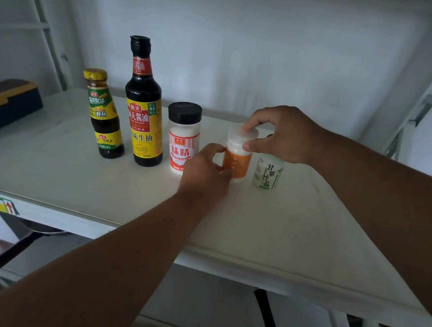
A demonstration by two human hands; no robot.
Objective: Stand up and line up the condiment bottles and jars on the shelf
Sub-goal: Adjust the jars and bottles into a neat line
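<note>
Five condiments stand upright in a row on the white shelf. From the left: a small yellow-capped sauce bottle, a tall dark soy sauce bottle, a black-lidded jar with a red and white label, an orange-labelled jar with a clear lid, and a green-labelled salt jar. My left hand grips the orange jar's lower side. My right hand pinches its lid from above and hides the top of the salt jar.
A dark blue box with a yellow stripe lies at the shelf's far left. White frame posts rise at both sides, and a white wall closes the back. Below the front edge hangs a black pan handle.
</note>
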